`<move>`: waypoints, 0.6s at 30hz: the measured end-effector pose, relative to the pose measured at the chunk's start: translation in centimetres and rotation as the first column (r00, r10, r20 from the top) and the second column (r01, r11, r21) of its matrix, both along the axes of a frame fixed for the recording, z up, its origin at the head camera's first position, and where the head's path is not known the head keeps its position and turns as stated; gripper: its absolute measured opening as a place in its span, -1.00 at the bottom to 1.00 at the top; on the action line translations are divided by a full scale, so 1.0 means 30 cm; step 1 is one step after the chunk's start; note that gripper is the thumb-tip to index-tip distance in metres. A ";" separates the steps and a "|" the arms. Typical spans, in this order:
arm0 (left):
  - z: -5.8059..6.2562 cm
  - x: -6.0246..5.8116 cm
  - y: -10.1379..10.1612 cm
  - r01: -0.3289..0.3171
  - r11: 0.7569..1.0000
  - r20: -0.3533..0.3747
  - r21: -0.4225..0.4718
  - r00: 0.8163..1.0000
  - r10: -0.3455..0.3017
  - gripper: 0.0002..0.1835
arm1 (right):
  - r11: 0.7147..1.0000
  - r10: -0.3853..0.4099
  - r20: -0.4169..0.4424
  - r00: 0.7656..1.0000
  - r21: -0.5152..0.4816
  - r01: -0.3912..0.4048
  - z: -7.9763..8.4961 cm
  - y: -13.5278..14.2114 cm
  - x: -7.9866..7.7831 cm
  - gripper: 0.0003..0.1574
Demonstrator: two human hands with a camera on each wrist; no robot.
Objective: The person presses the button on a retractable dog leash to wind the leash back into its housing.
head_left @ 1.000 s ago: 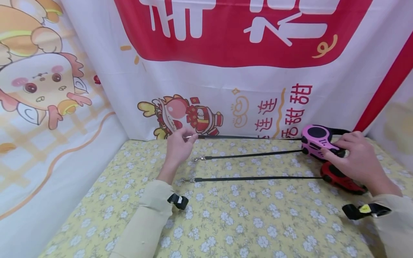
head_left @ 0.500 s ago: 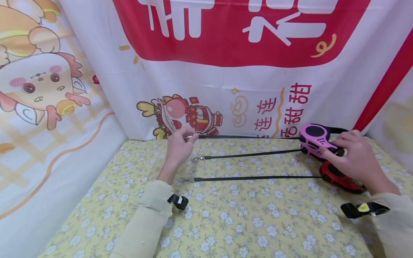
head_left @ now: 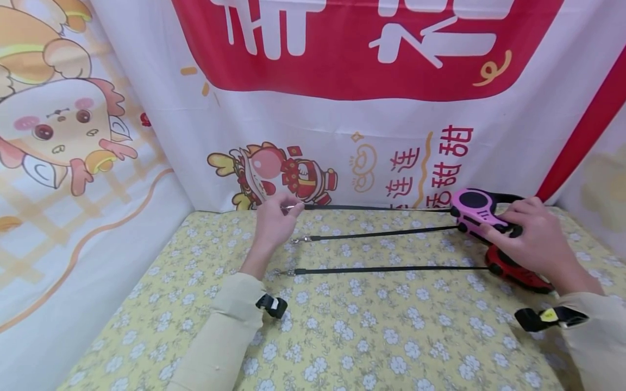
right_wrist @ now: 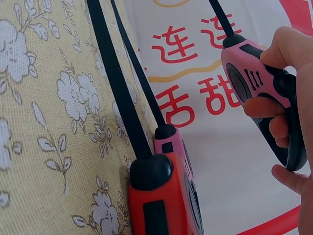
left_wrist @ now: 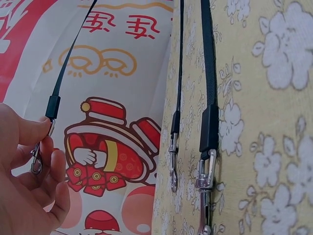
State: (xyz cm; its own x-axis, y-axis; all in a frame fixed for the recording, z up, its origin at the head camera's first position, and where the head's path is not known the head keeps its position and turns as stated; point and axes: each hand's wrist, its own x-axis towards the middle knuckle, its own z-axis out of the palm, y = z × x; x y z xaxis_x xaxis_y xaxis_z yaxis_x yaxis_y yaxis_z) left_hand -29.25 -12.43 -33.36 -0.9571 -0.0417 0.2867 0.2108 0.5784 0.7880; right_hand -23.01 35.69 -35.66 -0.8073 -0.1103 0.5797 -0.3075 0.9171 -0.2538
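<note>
My left hand (head_left: 275, 220) pinches the metal snap clip (left_wrist: 37, 159) at the end of a black leash strap (left_wrist: 68, 63), raised above the table. My right hand (head_left: 535, 236) grips the pink retractable leash (right_wrist: 249, 68) by its black handle, thumb on top of the casing, as the right wrist view shows. The strap runs out between the two hands. Below, a second pink retractable leash (right_wrist: 171, 142) lies on the table, partly hidden. Nearer to me is a red retractable leash (head_left: 518, 271), partly under my right hand in the head view.
Straps of the two lying leashes stretch leftward, ending in metal clips (head_left: 304, 239) (left_wrist: 204, 191). A yellow flowered cloth (head_left: 362, 336) covers the table. Printed white fabric (head_left: 313, 125) hangs at the back and along the left side.
My right hand has shifted slightly left with the pink leash, and my left hand a little to the right with the clip. The lying leashes stay put.
</note>
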 end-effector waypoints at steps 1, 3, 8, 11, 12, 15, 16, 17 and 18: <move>0.001 0.001 0.001 0.003 1.000 0.002 -0.001 1.000 -0.003 -0.85 | 1.000 0.002 0.001 1.000 0.001 -0.002 -0.002 0.000 -0.001 -0.42; 0.002 0.003 0.004 0.006 1.000 0.004 -0.003 1.000 -0.006 -0.85 | 1.000 0.004 -0.001 1.000 0.003 -0.004 -0.004 0.000 -0.003 -0.42; 0.005 0.008 0.011 0.004 1.000 -0.007 -0.022 1.000 -0.004 -0.87 | 1.000 0.018 -0.015 1.000 0.004 -0.018 -0.006 -0.001 -0.001 -0.43; 0.005 0.009 0.016 0.007 1.000 -0.014 -0.020 1.000 -0.007 -0.87 | 1.000 0.025 -0.030 0.999 0.001 -0.025 -0.007 -0.002 -0.003 -0.42; 0.005 0.009 0.018 0.008 1.000 -0.014 -0.021 1.000 -0.009 -0.87 | 1.000 0.027 -0.036 0.999 0.002 -0.027 -0.008 -0.003 -0.004 -0.42; 0.004 0.008 0.022 0.009 1.000 -0.013 -0.021 1.000 -0.009 -0.88 | 1.000 0.028 -0.042 0.999 0.003 -0.028 -0.011 -0.005 -0.008 -0.41; 0.002 0.007 0.024 0.008 1.000 -0.012 -0.024 1.000 -0.009 -0.88 | 1.000 0.031 -0.046 0.998 0.003 -0.031 -0.011 -0.006 -0.008 -0.42; 0.001 0.007 0.025 0.008 1.000 -0.012 -0.028 1.000 -0.008 -0.88 | 0.999 0.032 -0.048 0.998 0.006 -0.032 -0.012 -0.008 -0.009 -0.43; 0.001 0.007 0.027 0.008 1.000 -0.011 -0.031 1.000 -0.008 -0.88 | 0.999 0.032 -0.049 0.998 0.008 -0.032 -0.013 -0.009 -0.009 -0.43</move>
State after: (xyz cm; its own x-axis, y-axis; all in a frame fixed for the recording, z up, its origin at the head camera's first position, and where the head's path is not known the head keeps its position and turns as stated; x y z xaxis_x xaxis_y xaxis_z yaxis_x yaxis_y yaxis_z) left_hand -29.04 -11.63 -33.33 -0.9541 -0.0253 0.2985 0.2242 0.6005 0.7676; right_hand -23.29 35.41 -36.04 -0.7741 -0.1399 0.6174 -0.3485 0.9084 -0.2311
